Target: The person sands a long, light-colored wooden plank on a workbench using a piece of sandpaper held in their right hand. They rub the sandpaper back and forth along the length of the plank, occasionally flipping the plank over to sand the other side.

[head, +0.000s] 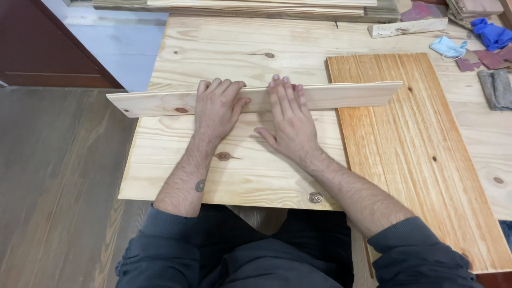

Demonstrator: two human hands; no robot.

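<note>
While the narrow pine strip [330,96] was lying across the wide pale pine panel [240,58], it was pressed down by both hands set side by side near its middle. The left hand [217,109] was laid flat and open, fingers draped over the far edge of the strip. The right hand [288,120] was likewise spread open, palm down, fingertips reaching just past the same edge; nothing was gripped by either hand.

The left end of the strip was projected beyond the panel's edge, over the grey floor [58,176], and its right end was rested on the orange-stained board [416,154], which was lying on the bench. Because the strip was bridged between two surfaces that may differ in height, rocking or pivoting was judged likely if pressure were applied unevenly. Since both hands were held close together, little leverage was available against rotation, and the unsupported left end could be tipped downward. Sliding toward the body was also judged possible, as only palm friction was relied on. Splinters from the far edge were considered a risk to the fingertips. A blue face mask [447,48] and a blue cloth [492,33] were lying well apart, at the far right.
</note>
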